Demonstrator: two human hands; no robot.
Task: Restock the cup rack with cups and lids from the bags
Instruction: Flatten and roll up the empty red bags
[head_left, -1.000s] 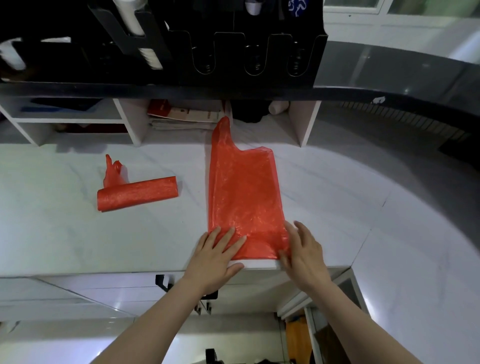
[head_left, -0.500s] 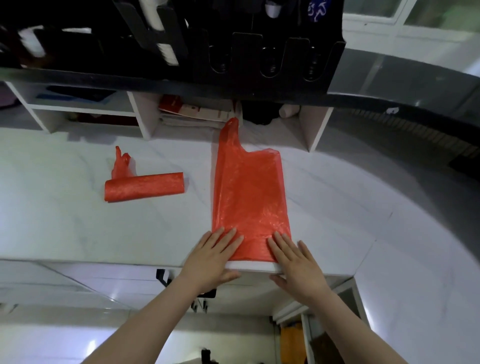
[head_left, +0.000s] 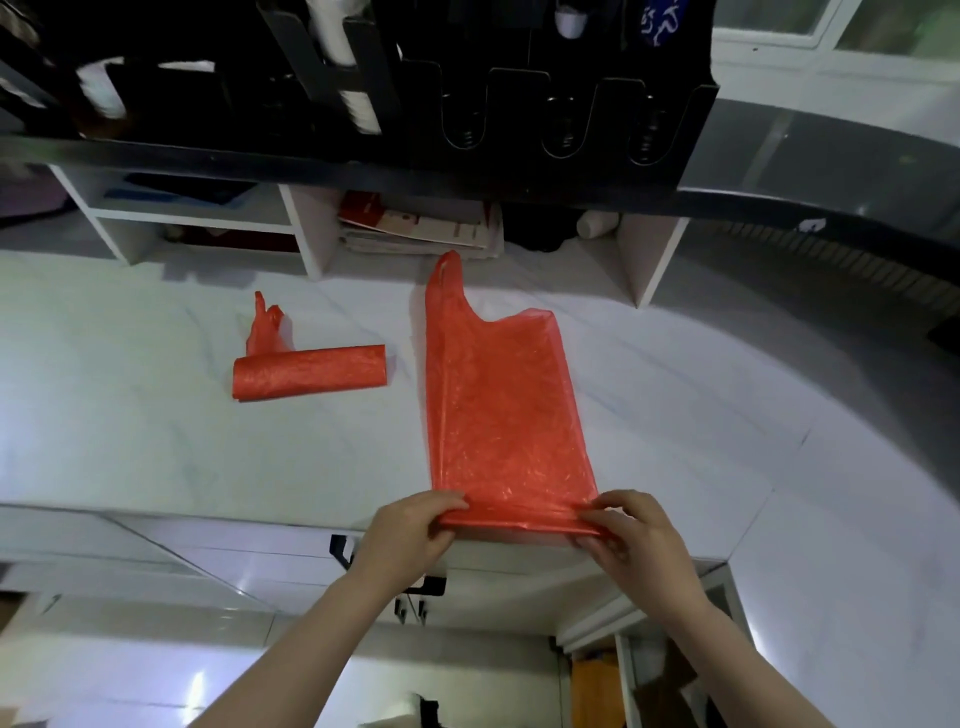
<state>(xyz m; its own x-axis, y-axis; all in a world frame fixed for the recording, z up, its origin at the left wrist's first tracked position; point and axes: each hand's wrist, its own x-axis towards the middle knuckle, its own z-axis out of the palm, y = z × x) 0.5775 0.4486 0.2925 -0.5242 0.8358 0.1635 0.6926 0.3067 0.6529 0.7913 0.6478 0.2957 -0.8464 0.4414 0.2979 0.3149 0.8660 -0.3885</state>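
A flat red plastic bag lies lengthwise on the white marble counter, its handle pointing away from me. My left hand pinches the bag's near left corner at the counter edge. My right hand pinches the near right corner, and the bottom edge is curled up between them. A second red bag, rolled into a tube with its handles sticking out, lies to the left. The black cup rack hangs above the back of the counter, with white cups in its left slots.
White shelf cubbies under the rack hold papers and a red booklet. A dark curved counter runs off to the right. Below the counter edge are drawers with a black handle and an open cabinet with something orange inside.
Both hands lay flat on the bag's near end before. Now their fingers are curled and pinch the bottom edge, which has started to roll up.
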